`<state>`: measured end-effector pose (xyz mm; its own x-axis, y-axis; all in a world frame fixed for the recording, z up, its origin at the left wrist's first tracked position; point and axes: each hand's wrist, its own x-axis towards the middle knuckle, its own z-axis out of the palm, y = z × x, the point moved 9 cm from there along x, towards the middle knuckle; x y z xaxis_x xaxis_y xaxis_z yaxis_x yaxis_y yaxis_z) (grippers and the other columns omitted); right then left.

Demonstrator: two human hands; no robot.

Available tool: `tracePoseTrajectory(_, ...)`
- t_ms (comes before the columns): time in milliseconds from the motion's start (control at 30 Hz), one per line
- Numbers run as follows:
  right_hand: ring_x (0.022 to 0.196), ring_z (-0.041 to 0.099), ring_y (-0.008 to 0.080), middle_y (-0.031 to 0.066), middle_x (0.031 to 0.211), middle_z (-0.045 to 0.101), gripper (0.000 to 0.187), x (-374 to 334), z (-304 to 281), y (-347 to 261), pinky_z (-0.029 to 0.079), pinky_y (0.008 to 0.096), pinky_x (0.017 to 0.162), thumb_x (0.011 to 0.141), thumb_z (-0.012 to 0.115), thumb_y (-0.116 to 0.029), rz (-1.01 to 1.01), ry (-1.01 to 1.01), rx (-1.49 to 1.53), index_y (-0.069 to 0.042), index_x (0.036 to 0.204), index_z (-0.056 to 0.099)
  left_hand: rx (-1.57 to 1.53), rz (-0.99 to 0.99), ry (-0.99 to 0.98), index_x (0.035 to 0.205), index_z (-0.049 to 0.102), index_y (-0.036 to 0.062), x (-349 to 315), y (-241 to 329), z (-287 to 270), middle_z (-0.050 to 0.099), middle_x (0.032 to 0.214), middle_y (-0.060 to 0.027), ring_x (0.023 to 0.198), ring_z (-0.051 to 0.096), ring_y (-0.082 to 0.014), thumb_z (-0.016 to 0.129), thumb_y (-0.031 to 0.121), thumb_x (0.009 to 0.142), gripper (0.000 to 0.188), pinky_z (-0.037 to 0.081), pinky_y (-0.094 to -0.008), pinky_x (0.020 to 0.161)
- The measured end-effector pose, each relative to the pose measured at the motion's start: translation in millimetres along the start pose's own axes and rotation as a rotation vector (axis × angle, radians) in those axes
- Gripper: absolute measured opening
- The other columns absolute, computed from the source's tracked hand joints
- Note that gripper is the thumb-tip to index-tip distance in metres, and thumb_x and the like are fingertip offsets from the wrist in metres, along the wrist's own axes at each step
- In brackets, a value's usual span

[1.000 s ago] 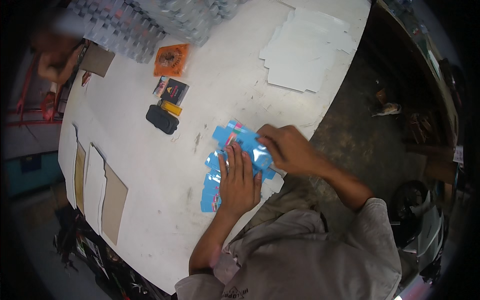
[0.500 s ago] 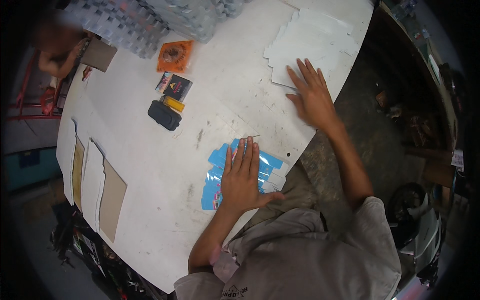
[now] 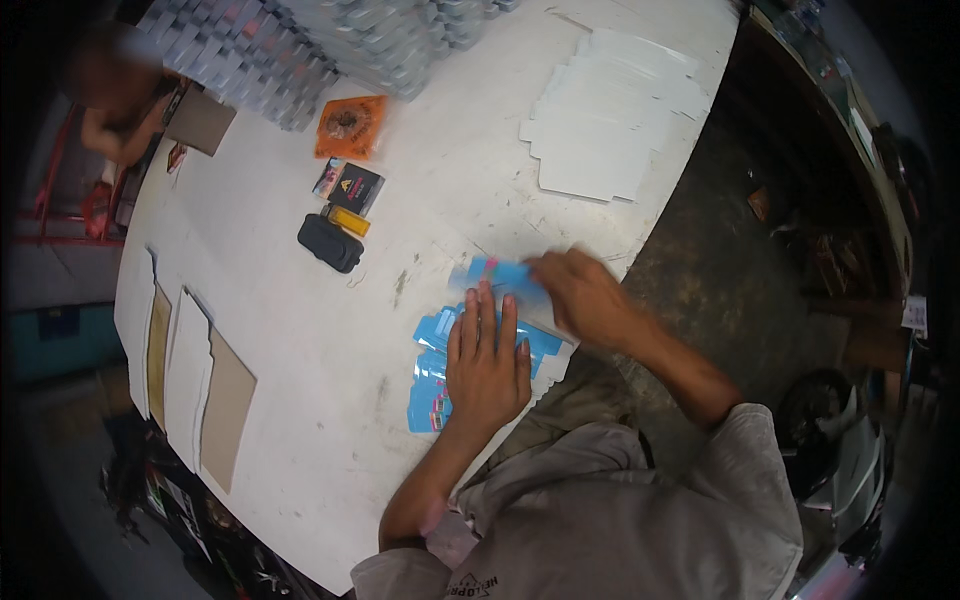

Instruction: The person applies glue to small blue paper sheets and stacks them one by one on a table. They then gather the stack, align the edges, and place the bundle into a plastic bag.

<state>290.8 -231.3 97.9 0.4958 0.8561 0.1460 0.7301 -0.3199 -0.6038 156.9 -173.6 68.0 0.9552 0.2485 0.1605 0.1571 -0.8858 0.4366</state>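
Observation:
My left hand (image 3: 487, 365) lies flat, fingers stretched out, on a fanned pile of glossy blue carton blanks (image 3: 428, 385) at the table's near edge. Just beyond its fingertips, my right hand (image 3: 590, 300) pinches the end of a blue blank (image 3: 495, 270), smeared by motion. Pink marks show on this piece. Its lower edge is close to my left fingertips; whether they touch is unclear. Farther up on the right lies a stack of white blanks (image 3: 600, 125) with stepped edges, and neither hand is on it.
On the white table (image 3: 330, 340) lie a black case (image 3: 330, 243), a yellow lighter (image 3: 348, 221), a dark small pack (image 3: 360, 187) and an orange packet (image 3: 350, 127). Grey stacked cartons (image 3: 240, 50) stand at the back. Cardboard sheets (image 3: 228, 400) lie left. Another person (image 3: 125, 130) is at far left.
My right hand has left the white stack, come nearer, and now grips a blue blank beyond my left hand. My left hand stays on the pile, thumb drawn in.

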Motion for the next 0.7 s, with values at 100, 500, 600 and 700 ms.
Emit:
tracePoseTrajectory(100,0.081,0.069,0.0452,0.0232,0.081,0.069,0.018,-13,38,-5,0.051,0.0535,0.070,0.093,0.066,-0.011,0.253,-0.291,0.267,0.004,0.102,0.063,0.187,0.051,-0.005,0.155,0.038,-0.0065,-7,4,1,0.029,0.165,-0.0294,0.153,0.021,-0.0531,0.052,0.020,0.095,0.066,0.011,-0.0722,0.119)
tracePoseTrajectory(500,0.105,0.066,0.0323,0.0152,0.107,0.069,0.039,12,-73,74,0.046,0.0480,0.106,0.092,0.072,-0.015,-0.015,0.409,-0.490,-0.006,0.129,0.067,-0.089,0.126,-0.064,0.145,0.052,-0.0081,5,3,-8,0.048,0.155,-0.0255,0.148,0.041,-0.0431,0.059,0.023,0.089,0.064,0.023,-0.0622,0.123)
tracePoseTrajectory(600,0.102,0.063,0.0315,0.0150,0.111,0.066,0.044,8,-50,94,0.045,0.0482,0.101,0.092,0.073,-0.018,-0.018,0.197,-0.212,-0.006,0.133,0.064,-0.093,0.136,-0.036,0.141,0.056,-0.0075,11,8,-15,0.051,0.154,-0.0246,0.146,0.043,-0.0420,0.062,0.028,0.092,0.061,0.028,-0.0598,0.121)
tracePoseTrajectory(700,0.094,0.060,0.0302,0.0140,0.103,0.064,0.043,-4,-18,39,0.044,0.0445,0.092,0.093,0.071,-0.018,-0.104,0.094,-0.110,-0.004,0.133,0.064,-0.086,0.119,-0.022,0.140,0.059,-0.0053,3,3,-9,0.053,0.152,-0.0239,0.144,0.046,-0.0423,0.063,0.032,0.095,0.058,0.032,-0.0578,0.118)
